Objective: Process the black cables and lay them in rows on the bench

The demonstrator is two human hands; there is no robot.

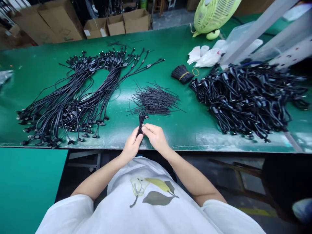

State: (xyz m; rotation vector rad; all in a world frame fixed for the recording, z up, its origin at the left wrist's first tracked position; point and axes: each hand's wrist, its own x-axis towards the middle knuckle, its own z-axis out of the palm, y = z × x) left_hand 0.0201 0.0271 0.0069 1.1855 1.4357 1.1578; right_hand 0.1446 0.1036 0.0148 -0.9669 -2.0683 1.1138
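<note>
The person's left hand (131, 146) and right hand (156, 138) hold a black cable (140, 125) just in front of the short wires (154, 100), a little above the green bench (185, 136). Both hands are clenched on this cable, and none of them is released. The left fingers (136, 138) curl around its lower part, and the right fingers (148, 130) press on it from the other side. The cable seems folded or twisted into a small bunch, but the fingers hide how it goes inside the grip. Its top end stands out above the fingers, and it is too small to tell its exact form.

The hands probably keep the cable up from the bench so that it stays free from the other cables and both hands can reach it. To the left of the short wires, long cables (63, 104) lie in two wide fans, with their connectors mostly toward the person. This order seems to keep them separate and easy to take. To the right of the short wires, more cables (246, 100) lie in a tangled heap. Beyond the short wires are a small wire bundle (182, 74), tied with a yellow rubber band, and a loose rubber band (195, 72) just beside it. Farther beyond them are white bags (207, 58) and a green fan (214, 13).
</note>
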